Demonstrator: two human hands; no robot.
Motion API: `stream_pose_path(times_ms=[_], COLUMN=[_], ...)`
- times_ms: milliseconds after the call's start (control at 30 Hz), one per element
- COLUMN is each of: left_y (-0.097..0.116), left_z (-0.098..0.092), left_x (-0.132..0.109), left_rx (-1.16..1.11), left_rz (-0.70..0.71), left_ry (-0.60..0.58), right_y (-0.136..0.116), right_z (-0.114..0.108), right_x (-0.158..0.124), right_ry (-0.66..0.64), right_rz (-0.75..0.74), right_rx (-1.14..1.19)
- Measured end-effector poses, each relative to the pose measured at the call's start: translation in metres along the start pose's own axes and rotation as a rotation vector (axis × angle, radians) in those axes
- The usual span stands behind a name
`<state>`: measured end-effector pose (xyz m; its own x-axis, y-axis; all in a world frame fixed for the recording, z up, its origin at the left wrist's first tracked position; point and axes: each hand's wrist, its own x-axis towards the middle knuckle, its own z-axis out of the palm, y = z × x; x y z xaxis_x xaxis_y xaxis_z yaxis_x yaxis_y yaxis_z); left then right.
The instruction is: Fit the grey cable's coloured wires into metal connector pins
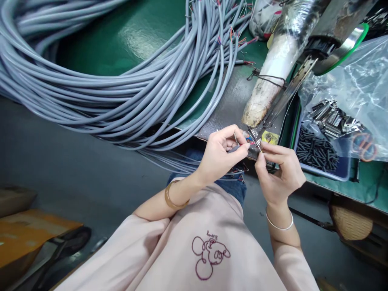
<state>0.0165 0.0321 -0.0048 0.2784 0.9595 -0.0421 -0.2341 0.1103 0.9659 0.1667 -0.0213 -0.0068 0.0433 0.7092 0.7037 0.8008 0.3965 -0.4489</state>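
My left hand is closed in a pinch on the end of a grey cable, whose thin coloured wires fan out past the fingertips. These wires meet a small metal connector at the edge of the dark metal plate. Thumb and forefinger of my right hand grip the connector's near end. Just above it comes the blunt tip of a thick tube wrapped in white and clear film. Fingers hide part of the joint between wires and connector.
A large bundle of grey cables curves across the green bench. To the right, a blue tray holds small black tubes, metal connector parts and a plastic bag. A green-rimmed spool and a perforated metal piece stand behind.
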Motion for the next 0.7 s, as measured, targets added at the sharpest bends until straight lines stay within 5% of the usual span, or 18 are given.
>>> stream_pose_path(times_ms=[700], left_y=[0.0053], left_z=[-0.0019], left_x=[0.0023], left_rx=[0.002], left_rz=[-0.017], left_ry=[-0.029], right_y=[0.0014], right_z=[-0.0008], right_x=[-0.0002], right_ry=[-0.016], right_rz=[0.038], right_rx=[0.043])
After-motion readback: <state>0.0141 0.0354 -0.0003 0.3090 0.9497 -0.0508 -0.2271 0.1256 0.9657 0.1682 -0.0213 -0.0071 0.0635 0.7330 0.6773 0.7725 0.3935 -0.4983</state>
